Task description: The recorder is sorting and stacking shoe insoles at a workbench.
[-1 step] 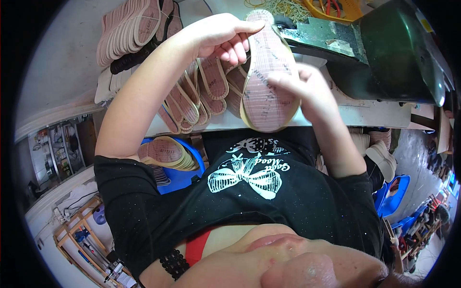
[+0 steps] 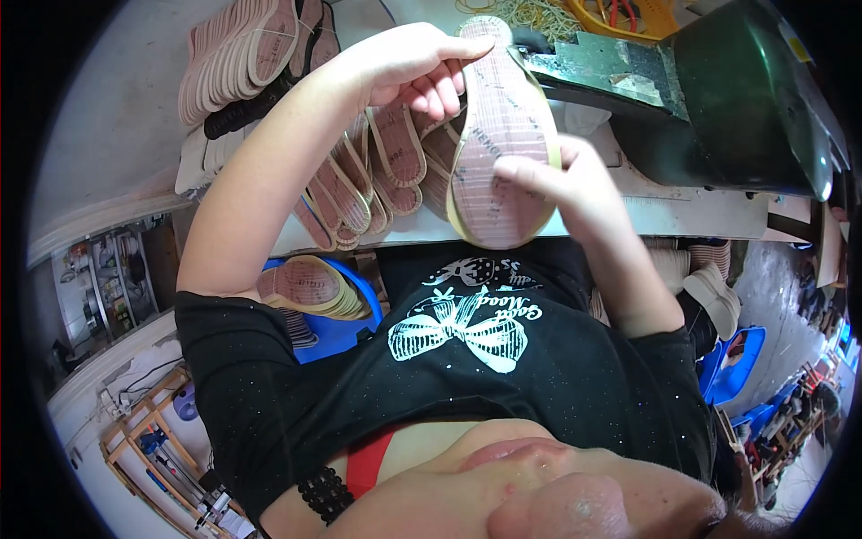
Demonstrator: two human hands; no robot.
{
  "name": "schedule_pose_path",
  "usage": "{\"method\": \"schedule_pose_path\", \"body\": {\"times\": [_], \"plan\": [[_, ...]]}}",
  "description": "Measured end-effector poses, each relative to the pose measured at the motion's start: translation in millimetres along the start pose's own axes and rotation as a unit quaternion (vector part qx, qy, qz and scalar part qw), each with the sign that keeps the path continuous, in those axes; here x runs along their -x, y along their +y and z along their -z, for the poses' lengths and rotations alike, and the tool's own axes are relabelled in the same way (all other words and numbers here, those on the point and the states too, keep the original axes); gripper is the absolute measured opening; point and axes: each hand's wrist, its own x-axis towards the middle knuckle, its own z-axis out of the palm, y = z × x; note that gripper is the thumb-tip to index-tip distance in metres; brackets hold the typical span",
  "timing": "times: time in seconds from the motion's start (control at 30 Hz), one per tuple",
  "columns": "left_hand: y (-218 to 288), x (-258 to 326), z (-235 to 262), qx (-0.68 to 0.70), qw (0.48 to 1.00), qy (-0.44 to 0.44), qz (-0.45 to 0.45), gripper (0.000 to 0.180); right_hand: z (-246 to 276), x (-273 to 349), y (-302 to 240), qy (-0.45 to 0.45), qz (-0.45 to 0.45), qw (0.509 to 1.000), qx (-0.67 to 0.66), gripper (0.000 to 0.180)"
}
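Note:
A shoe insole (image 2: 503, 108), pinkish with fine stripes, printed marks and a yellowish edge, is held up in front of me with its narrow end away. My left hand (image 2: 417, 67) grips that narrow end, thumb on the face and the other fingers curled at its left side. At the wide end, my right hand (image 2: 579, 184) pinches the right edge. Its thumb lies on the striped face, while its other fingers are mostly hidden behind. Several similar insoles (image 2: 395, 148) lie overlapping on the white table (image 2: 682, 211), left of and partly behind the held one.
A dark green machine (image 2: 754, 99) stands at the right, its arm reaching close to the insole. Tied insole stacks (image 2: 238, 54) sit far left. Yellow cords (image 2: 530, 13) and a yellow basket (image 2: 660, 18) lie at the back. A blue bin (image 2: 368, 301) holds more insoles below the table edge.
My right hand has shifted slightly down along the insole's edge, its thumb now lower on the face. The left hand keeps its grip; the insole has barely moved.

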Motion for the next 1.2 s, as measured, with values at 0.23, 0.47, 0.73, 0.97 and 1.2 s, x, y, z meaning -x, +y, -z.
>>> {"method": "schedule_pose_path", "body": {"times": [0.23, 0.47, 0.73, 0.97, 1.2], "plan": [[13.2, -12.0, 20.8, -0.288, 0.950, 0.123, -0.004, 0.058, -5.8, -14.5, 14.3, 0.069, 0.038, 0.995, -0.069, 0.026], [-26.1, -32.7, 33.2, -0.263, 0.899, 0.261, -0.233, 0.058, -9.3, -50.9, 23.6, 0.083, 0.089, 0.981, -0.149, 0.025], [-29.8, -23.4, 1.9, 0.031, 0.979, 0.025, -0.199, 0.060, -21.6, -46.0, 26.2, 0.096, 0.122, 0.969, -0.194, 0.028], [-18.2, -21.3, 11.2, 0.016, 0.989, 0.068, -0.134, 0.056, -28.1, -34.8, 46.1, 0.039, 0.010, 0.992, -0.120, 0.030], [13.1, -13.9, 11.3, -0.348, 0.835, 0.332, -0.265, 0.073, -26.0, -46.8, 35.2, 0.054, 0.031, 0.986, -0.157, 0.030]]}}
